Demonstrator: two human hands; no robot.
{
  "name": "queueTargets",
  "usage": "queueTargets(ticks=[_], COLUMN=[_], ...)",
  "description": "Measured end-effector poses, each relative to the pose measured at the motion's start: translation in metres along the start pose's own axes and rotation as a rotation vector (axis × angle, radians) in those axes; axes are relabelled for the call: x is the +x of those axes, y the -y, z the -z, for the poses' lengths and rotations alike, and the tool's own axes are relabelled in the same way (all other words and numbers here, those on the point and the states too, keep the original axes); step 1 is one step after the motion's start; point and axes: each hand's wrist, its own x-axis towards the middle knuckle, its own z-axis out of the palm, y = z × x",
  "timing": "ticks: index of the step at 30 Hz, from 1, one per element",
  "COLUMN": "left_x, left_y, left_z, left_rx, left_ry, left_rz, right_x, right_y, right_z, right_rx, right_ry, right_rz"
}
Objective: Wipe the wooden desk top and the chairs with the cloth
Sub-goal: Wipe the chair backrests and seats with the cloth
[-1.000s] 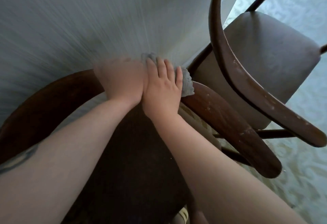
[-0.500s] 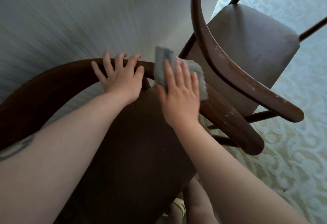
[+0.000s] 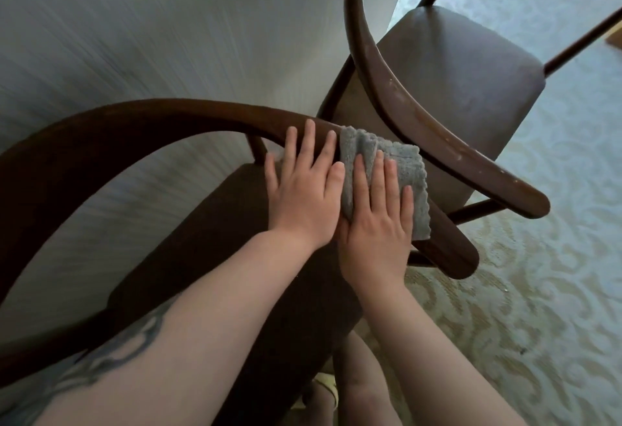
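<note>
A grey cloth (image 3: 400, 159) lies draped over the curved dark wooden armrest (image 3: 168, 116) of the near chair. My right hand (image 3: 378, 220) presses flat on the cloth with straight fingers. Just left of it, my left hand (image 3: 304, 193) rests flat on the bare armrest, fingers spread, its side touching the cloth. The near chair's dark seat (image 3: 208, 257) lies below my forearms. A second chair (image 3: 454, 82) with a grey-brown seat and a scuffed curved armrest (image 3: 420, 116) stands at the upper right. The desk top is not in view.
A pale striped wall (image 3: 134, 28) rises right behind both chairs. Patterned light carpet (image 3: 538, 291) covers the floor on the right. My leg and foot (image 3: 350, 388) show at the bottom, beside the near chair. The two chairs' armrest ends nearly meet.
Both hands have slid right along the near chair's armrest toward its end, the right hand carrying the cloth. The left hand has closed up against the right one.
</note>
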Motion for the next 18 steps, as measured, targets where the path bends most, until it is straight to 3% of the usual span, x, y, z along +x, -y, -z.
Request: queueTargets(ticks=[3, 6, 13, 18], left_x=[-0.001, 0.001, -0.001, 0.002], left_y=[-0.011, -0.015, -0.013, -0.016], left_z=[-0.01, -0.014, -0.005, -0.007], left_rx=[0.007, 0.027, 0.133, 0.13], left_ry=[0.042, 0.04, 0.058, 0.03], left_rz=[-0.021, -0.004, 0.019, 0.042], right_x=[0.0, 0.016, -0.064, -0.013], right_y=[0.009, 0.005, -0.09, -0.061], right_z=[0.0, 0.01, 0.038, 0.037], right_rx=[-0.033, -0.034, -0.097, -0.058], right_ry=[0.084, 0.127, 0.115, 0.166], right_rz=[-0.073, 0.028, 0.075, 0.082])
